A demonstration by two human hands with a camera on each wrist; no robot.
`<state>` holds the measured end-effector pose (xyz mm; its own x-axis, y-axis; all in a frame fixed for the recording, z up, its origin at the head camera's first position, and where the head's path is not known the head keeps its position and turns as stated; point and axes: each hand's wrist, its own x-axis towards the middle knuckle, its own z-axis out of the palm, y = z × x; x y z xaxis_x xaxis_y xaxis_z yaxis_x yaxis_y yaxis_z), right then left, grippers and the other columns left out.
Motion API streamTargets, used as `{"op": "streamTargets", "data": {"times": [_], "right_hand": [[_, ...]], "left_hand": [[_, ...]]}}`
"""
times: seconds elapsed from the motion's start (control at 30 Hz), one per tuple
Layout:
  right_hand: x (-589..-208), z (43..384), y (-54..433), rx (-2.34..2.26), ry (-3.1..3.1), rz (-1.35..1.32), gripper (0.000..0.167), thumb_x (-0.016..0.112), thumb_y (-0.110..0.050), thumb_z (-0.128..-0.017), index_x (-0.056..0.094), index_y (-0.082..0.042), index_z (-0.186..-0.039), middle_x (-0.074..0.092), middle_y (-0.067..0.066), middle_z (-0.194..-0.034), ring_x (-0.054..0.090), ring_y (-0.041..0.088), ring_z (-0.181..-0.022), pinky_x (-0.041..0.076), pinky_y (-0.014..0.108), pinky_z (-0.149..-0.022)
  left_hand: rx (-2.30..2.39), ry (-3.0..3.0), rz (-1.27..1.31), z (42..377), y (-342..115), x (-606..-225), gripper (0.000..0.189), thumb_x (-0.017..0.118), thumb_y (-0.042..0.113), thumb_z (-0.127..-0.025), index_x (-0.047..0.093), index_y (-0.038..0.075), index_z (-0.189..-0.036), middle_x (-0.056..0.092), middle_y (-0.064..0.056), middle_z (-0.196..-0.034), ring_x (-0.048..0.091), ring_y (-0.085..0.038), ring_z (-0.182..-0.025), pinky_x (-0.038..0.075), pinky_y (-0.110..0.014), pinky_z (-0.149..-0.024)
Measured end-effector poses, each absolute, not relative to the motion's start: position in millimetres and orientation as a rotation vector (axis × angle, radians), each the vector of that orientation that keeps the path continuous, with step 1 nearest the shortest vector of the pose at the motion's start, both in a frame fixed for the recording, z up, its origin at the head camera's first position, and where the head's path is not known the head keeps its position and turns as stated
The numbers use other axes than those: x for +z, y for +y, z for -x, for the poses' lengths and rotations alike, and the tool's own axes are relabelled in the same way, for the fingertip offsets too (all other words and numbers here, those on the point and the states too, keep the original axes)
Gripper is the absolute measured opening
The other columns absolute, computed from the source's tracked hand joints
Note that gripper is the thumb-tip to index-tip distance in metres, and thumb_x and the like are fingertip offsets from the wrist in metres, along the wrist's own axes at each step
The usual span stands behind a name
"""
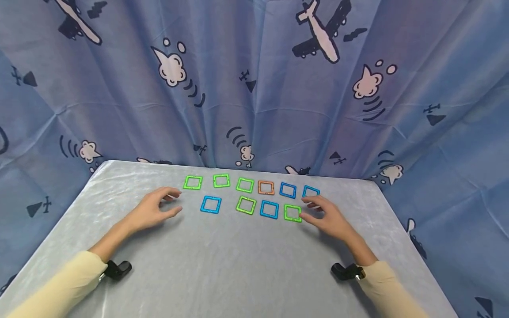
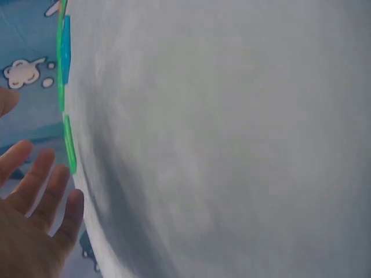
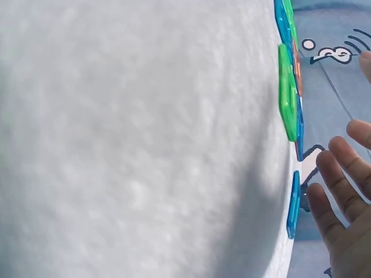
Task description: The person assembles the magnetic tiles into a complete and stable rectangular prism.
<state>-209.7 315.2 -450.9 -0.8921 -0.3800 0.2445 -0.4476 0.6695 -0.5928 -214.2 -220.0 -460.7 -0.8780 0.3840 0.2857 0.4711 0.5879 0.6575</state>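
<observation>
Square plastic frames lie flat in two rows on the table. The back row holds several green frames (image 1: 192,188), an orange frame (image 1: 266,194) and blue ones toward the right. In front lie blue and green frames alternately, from a blue frame (image 1: 209,212) to a green frame (image 1: 293,220). My left hand (image 1: 153,208) is held left of the rows, fingers relaxed, thumb apart, nothing in it. My right hand (image 1: 327,215) is at the right end, its fingertips overlapping the last blue frame (image 1: 312,188) in the head view and its thumb tip beside the green frame.
A pale cloth covers the table (image 1: 222,269). Behind it hangs a blue curtain (image 1: 278,132) printed with planes and clouds. Each wrist wears a black camera on a strap, the left camera (image 1: 118,270) and the right camera (image 1: 346,271).
</observation>
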Motion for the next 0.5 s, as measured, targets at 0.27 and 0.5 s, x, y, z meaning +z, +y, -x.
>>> {"op": "streamTargets", "data": {"times": [0.27, 0.5], "right_hand": [[-455, 210, 311, 1.097, -2.765, -0.701, 0.051, 0.082, -0.02, -0.09, 0.063, 0.002, -0.132, 0.063, 0.019, -0.126, 0.063, 0.035, -0.108, 0.053, 0.055, -0.087], [-457, 212, 309, 1.131, -2.767, -0.7, 0.054, 0.083, -0.021, -0.088, 0.063, 0.0, -0.133, 0.063, 0.019, -0.126, 0.062, 0.033, -0.108, 0.053, 0.054, -0.088]], "left_hand": [[-1.231, -2.655, 0.728, 220, -201, -465, 0.045, 0.081, 0.019, -0.09, 0.064, 0.001, -0.127, 0.067, -0.014, -0.118, 0.064, -0.034, -0.106, 0.054, -0.05, -0.085], [-1.315, -2.615, 0.764, 223, -186, -469, 0.05, 0.083, 0.019, -0.088, 0.064, 0.002, -0.13, 0.066, -0.013, -0.119, 0.063, -0.034, -0.107, 0.053, -0.051, -0.085]]}}
